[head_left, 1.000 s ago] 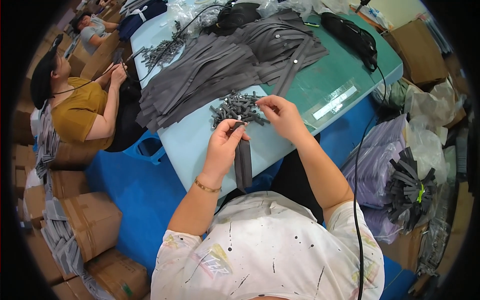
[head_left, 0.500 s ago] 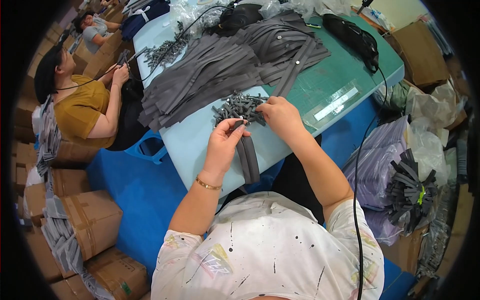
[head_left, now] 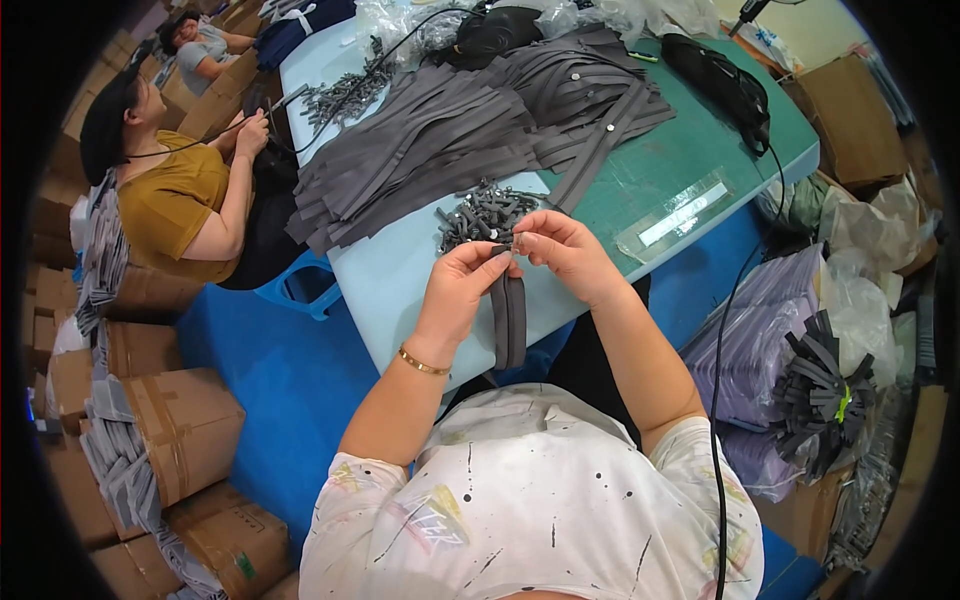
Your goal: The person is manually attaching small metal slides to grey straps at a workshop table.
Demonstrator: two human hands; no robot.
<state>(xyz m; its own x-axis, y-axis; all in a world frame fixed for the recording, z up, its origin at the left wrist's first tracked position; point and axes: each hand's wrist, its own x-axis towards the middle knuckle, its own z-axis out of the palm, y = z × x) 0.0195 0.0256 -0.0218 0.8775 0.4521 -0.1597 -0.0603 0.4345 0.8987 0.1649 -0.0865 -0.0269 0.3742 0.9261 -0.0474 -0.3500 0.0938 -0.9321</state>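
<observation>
My left hand point(head_left: 453, 295) pinches the top end of a dark grey zipper strip point(head_left: 509, 325), which hangs down over the table's near edge. Fingertips of my right hand point(head_left: 572, 262) meet the left ones at that end, closed on a small metallic piece, probably a zipper slider; the fingers mostly cover it. Just beyond both hands lies a heap of small grey zipper pulls point(head_left: 478, 215) with shiny metal bits. A broad pile of grey zipper strips point(head_left: 415, 150) spreads behind the heap, and one strip point(head_left: 590, 165) reaches toward my right hand.
The table point(head_left: 385, 290) is pale blue with a green mat point(head_left: 740, 135) on its right. A black bag point(head_left: 715, 90) lies there; a black cable point(head_left: 722, 400) runs down my right side. At left, a co-worker point(head_left: 180, 190) sits near a blue stool point(head_left: 305, 285) and cardboard boxes point(head_left: 190, 430).
My right hand has left the heap of zipper pulls and come back to my left hand at the zipper's end. The view has shifted slightly.
</observation>
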